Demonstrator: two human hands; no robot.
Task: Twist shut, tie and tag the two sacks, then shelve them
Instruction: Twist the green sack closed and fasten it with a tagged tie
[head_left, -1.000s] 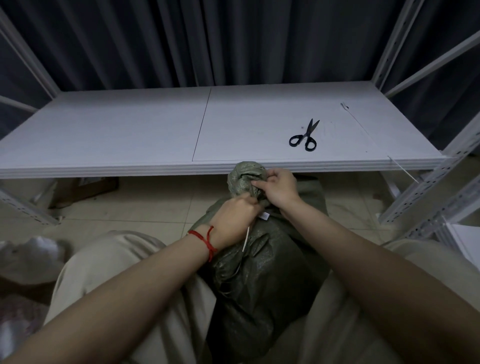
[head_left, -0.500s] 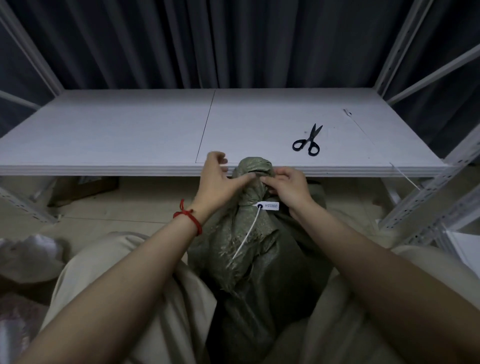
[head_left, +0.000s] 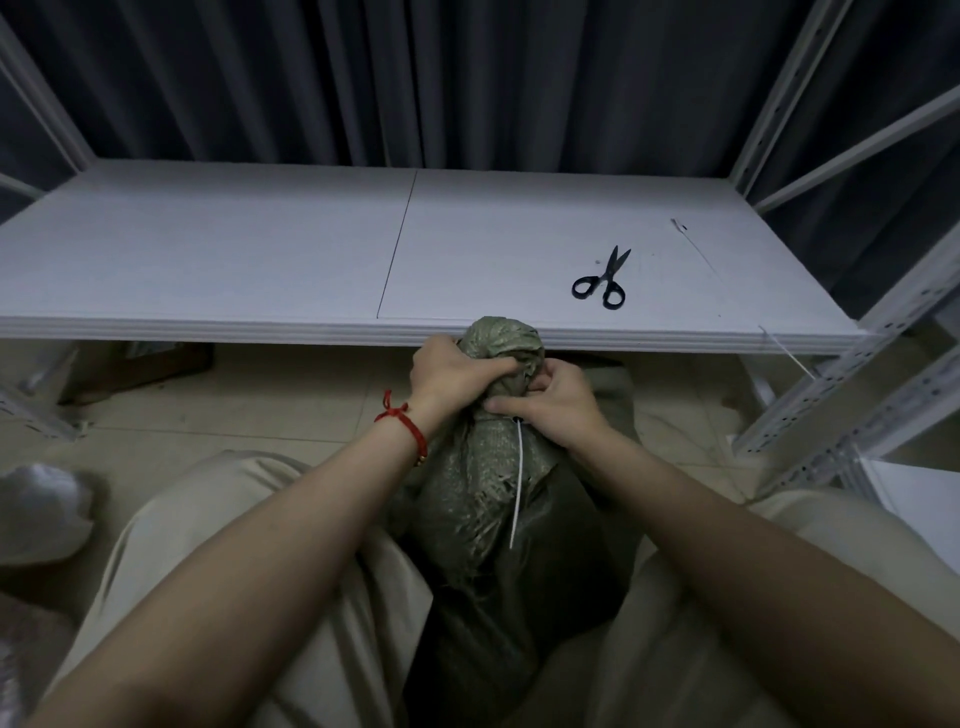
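A green woven sack (head_left: 483, 483) stands upright between my knees, its neck twisted into a bunched top (head_left: 501, 340). My left hand (head_left: 452, 371) grips the neck from the left, just under the bunch. My right hand (head_left: 550, 397) holds the neck from the right, fingers curled at the tie. A white tie strap (head_left: 518, 483) hangs from the neck down the front of the sack. The tag is hidden under my right hand. A white shelf board (head_left: 234, 249) lies just beyond the sack.
Black scissors (head_left: 602, 280) lie on the shelf's right half. A loose white tie (head_left: 696, 244) lies near the shelf's right edge. White rack uprights (head_left: 841, 395) stand at the right. A pale sack (head_left: 36, 514) lies on the floor at the left.
My left hand went from the tie up beside the sack's top, then closed round the neck. The tag showed half a second ago; my right hand now covers it.
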